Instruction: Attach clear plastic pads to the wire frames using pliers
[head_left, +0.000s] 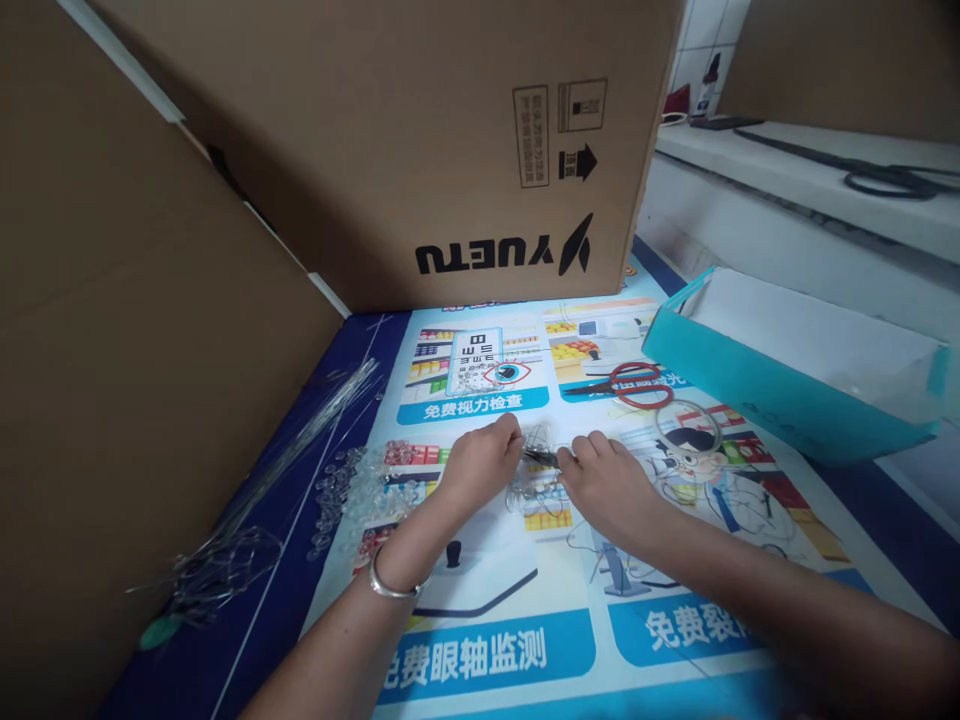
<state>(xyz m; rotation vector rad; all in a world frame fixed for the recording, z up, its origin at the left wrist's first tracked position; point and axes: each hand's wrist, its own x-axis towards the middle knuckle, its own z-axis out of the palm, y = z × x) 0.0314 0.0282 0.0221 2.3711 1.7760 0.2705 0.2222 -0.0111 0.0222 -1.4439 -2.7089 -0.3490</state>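
Note:
Over the middle of the printed sheet, my right hand (609, 487) is closed around a small dark-jawed tool, apparently pliers (541, 458), its handles hidden in the fist. The jaws point left and reach my left hand (485, 457). That hand is closed in a pinch on thin wire (536, 490), though the exact spot of the grip is hidden by the fingers. The wire lies in loose loops between and below both hands. Many clear beads (360, 490) are spread to the left of my left hand. Scissors with red handles (637, 385) lie beyond my right hand.
Big cardboard panels (337, 150) stand at the left and back. A turquoise open box (795, 370) sits at the right. Near it lies a coil of pale wire (688, 428). A bundle of straight wires (300, 440) runs along the left edge.

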